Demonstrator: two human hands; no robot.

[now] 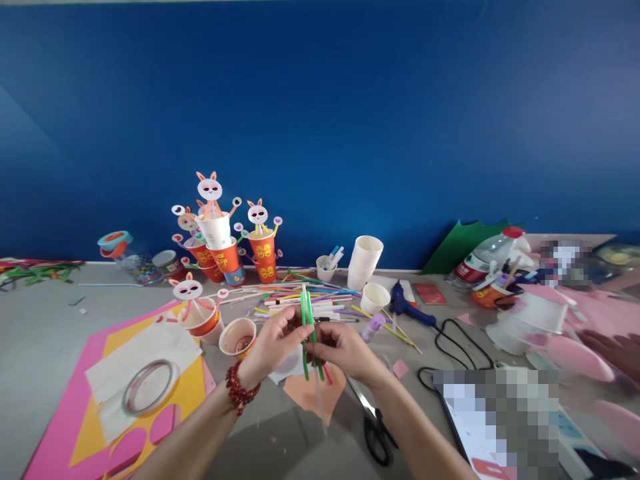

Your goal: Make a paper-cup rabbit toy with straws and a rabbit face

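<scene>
My left hand (281,339) is closed around green pipe cleaners (310,310) that stand upright in front of me. The fingers of my right hand (340,345) pinch the same bundle from the other side, lower down. A thin, whitish straw (320,403) runs along the bundle and sticks out below my fingers. Under my hands lies a piece of orange paper (327,393). Black-handled scissors (377,437) rest beside my right forearm. To the left of my left hand stands a paper cup (238,336). My fingers partly hide the middle of the bundle.
Rabbit-faced figures on red cups (263,257) stand at the back left. Markers and pipe cleaners (280,291) spread behind my hands, near stacked white cups (364,263). A blue glue gun (411,308) trails a black cord. Another person's hand (613,350) is at far right.
</scene>
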